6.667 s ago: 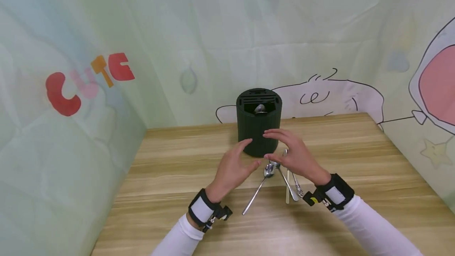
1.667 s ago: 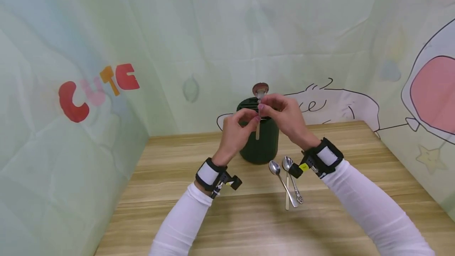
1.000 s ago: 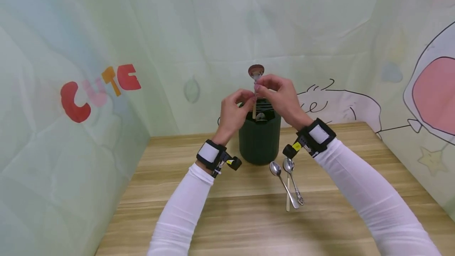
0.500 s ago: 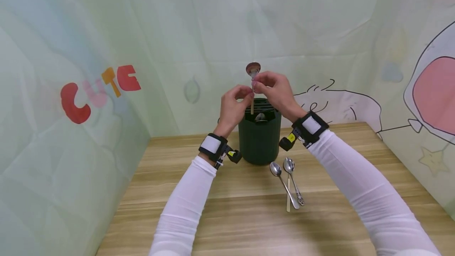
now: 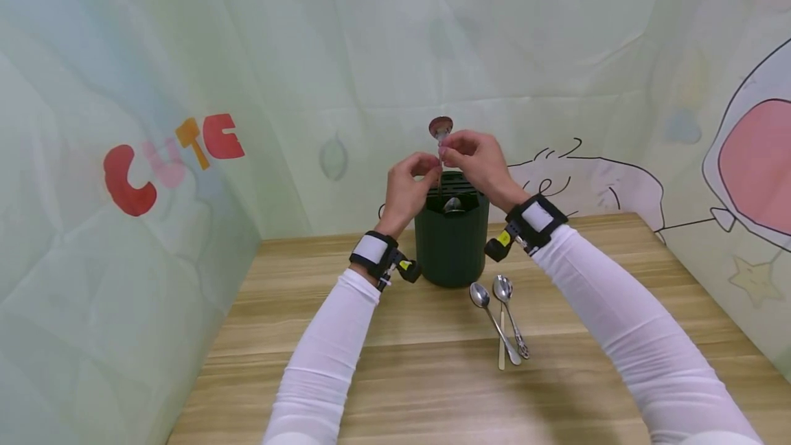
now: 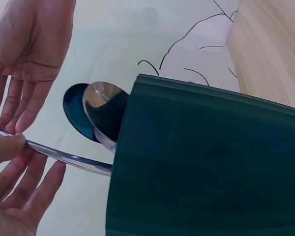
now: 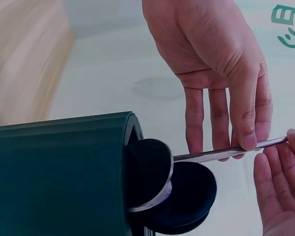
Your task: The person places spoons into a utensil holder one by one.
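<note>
A silver spoon [image 5: 441, 127] stands upright with its bowl up, above the opening of the dark green cutlery holder [image 5: 451, 249]. My left hand [image 5: 408, 187] pinches its handle between thumb and fingers. Just higher, near the bowl, my right hand [image 5: 482, 162] pinches the same spoon. In the left wrist view the handle [image 6: 71, 158] runs down into the holder's mouth. Another spoon bowl [image 5: 453, 204] shows inside the holder; both wrist views show two bowls sticking out beside the handle. The held spoon's lower end is hidden by the holder.
Three more spoons lie overlapping on the wooden table [image 5: 278, 362]: a plain spoon [image 5: 480, 296], a spoon with an ornate handle [image 5: 503, 287], and one with a pale handle [image 5: 502, 342] partly underneath. Printed cloth [image 5: 346, 53] hangs close behind the holder and along both sides.
Earlier both hands were empty over the table's spoons. One spoon has since been picked up and raised over the holder. In the last half second it has sunk slightly, its handle end entering the opening.
</note>
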The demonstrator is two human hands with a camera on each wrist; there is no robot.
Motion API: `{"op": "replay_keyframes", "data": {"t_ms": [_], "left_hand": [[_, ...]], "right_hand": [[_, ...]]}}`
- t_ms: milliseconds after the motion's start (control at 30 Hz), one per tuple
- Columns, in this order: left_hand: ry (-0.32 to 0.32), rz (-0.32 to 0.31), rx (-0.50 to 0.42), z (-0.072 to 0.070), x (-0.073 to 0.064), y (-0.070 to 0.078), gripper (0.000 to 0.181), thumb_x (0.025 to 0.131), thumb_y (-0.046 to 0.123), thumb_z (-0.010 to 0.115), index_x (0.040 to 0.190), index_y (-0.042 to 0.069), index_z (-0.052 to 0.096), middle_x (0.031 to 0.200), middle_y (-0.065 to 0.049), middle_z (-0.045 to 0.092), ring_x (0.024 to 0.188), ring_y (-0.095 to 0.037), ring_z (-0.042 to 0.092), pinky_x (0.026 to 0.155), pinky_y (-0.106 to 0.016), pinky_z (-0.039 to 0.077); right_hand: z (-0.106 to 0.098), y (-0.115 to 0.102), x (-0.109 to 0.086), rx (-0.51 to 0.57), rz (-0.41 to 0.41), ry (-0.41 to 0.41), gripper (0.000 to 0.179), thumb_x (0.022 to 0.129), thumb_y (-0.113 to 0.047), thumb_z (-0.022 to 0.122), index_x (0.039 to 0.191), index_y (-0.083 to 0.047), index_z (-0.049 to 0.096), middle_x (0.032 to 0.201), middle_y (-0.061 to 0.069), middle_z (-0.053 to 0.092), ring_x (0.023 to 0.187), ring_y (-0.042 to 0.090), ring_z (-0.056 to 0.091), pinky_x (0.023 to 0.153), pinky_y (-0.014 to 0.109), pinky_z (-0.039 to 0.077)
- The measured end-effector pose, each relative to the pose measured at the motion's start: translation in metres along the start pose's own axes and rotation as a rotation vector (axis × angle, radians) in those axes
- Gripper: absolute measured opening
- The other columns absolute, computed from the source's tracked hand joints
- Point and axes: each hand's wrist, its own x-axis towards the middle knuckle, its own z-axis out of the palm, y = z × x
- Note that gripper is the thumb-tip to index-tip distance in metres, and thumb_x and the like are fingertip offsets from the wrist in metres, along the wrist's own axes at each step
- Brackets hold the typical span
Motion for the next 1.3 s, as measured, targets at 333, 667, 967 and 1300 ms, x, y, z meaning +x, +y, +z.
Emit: {"op": "replay_keyframes", "data": {"t_ms": [333, 667, 967, 1300], "left_hand": [[-0.050, -0.030, 0.064, 0.000, -0.005, -0.010, 0.009, 0.088, 0.017, 0.063, 0.095, 0.013, 0.064, 0.083, 0.002, 0.063, 0.074, -0.008, 0.057, 0.070, -0.029, 0.050], [-0.113, -0.091, 0.091, 0.002, -0.014, -0.019, 0.010, 0.087, 0.016, 0.064, 0.095, 0.012, 0.064, 0.088, 0.001, 0.065, 0.078, -0.008, 0.058, 0.073, -0.029, 0.050], [-0.132, -0.093, 0.083, 0.003, -0.018, -0.022, 0.016, 0.087, 0.017, 0.064, 0.102, 0.012, 0.062, 0.092, 0.001, 0.065, 0.082, -0.007, 0.058, 0.073, -0.028, 0.050], [-0.164, -0.063, 0.067, -0.003, -0.026, -0.017, 0.059, 0.082, 0.030, 0.070, 0.132, 0.013, 0.043, 0.127, -0.002, 0.053, 0.112, -0.005, 0.046, 0.098, -0.039, 0.038]], "right_hand": [[0.001, 0.012, -0.004, -0.037, 0.052, -0.026, 0.013, 0.088, -0.019, 0.063, 0.097, -0.010, 0.064, 0.093, 0.005, 0.064, 0.084, 0.016, 0.061, 0.081, 0.037, 0.051], [0.003, 0.027, -0.011, -0.143, 0.045, -0.042, 0.016, 0.086, -0.027, 0.065, 0.094, -0.014, 0.065, 0.089, 0.002, 0.066, 0.083, 0.013, 0.059, 0.081, 0.038, 0.048], [0.003, 0.034, -0.016, -0.199, 0.045, -0.060, 0.021, 0.086, -0.027, 0.066, 0.102, -0.014, 0.064, 0.092, 0.002, 0.065, 0.085, 0.015, 0.058, 0.079, 0.038, 0.048], [-0.010, 0.037, -0.032, -0.277, 0.008, -0.151, 0.063, 0.077, -0.042, 0.072, 0.130, -0.019, 0.047, 0.127, 0.006, 0.051, 0.115, 0.027, 0.045, 0.095, 0.049, 0.036]]}}
